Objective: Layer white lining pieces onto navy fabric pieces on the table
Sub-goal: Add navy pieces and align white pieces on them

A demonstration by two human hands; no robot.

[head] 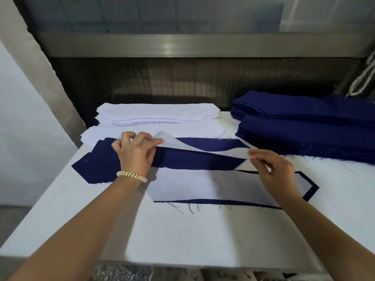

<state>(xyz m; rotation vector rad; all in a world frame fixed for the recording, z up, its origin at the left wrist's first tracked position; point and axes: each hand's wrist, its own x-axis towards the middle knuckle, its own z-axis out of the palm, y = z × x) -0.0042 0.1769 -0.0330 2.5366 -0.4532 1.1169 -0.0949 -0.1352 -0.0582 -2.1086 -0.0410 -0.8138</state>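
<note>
Both our left hand (135,154) and right hand (277,169) pinched the white lining piece's (174,141) ends between fingers (155,141), its length running left-right.

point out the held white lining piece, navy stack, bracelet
white lining piece (186,146), head view, lifted strip's left part
navy stack (304,134), head view, front pile's top
bracelet (132,176), head view, band's middle

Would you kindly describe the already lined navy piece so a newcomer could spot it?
On the white table, look nearest the front edge. The lined navy piece lies flat there. Unlike the bare navy piece behind it, white covers it, leaving only a thin navy border.
</note>
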